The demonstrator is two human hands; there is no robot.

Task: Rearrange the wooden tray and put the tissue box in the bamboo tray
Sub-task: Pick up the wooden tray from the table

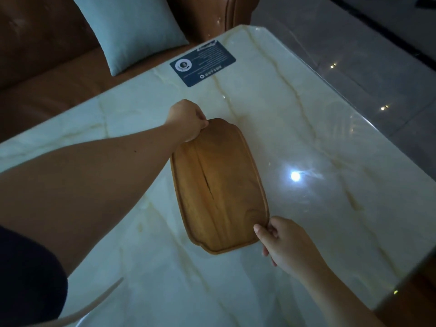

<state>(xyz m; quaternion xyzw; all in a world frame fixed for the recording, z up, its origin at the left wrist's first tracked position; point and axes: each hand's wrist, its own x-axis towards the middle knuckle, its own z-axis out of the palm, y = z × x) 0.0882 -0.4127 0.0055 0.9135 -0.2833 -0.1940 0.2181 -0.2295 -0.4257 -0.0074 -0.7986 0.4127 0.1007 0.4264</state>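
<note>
Left hand [187, 120] closed over far end rim of wooden tray [219, 185]; right hand [286, 244] pinching near right corner, thumb on top of rim, fingers tucked under edge. Both hands holding tray, one at each end. Tray lying lengthwise mid-desk [330, 149], empty, apparently flat on the glossy marble top; lifted or not, cannot tell. Dark crack line along tray floor. Dark printed card [203, 63] at far desk edge, well apart from tray. Pale cushion [132, 31] on brown sofa [35, 55] beyond. Tissue box and bamboo tray not in view. Judgement: tray stiff, fairly light, solid wood; crack suggests weak spot, so avoid twisting. Polished top likely slick, tray should slide easily. Best hold: raised rim at opposite ends, as now.
</note>
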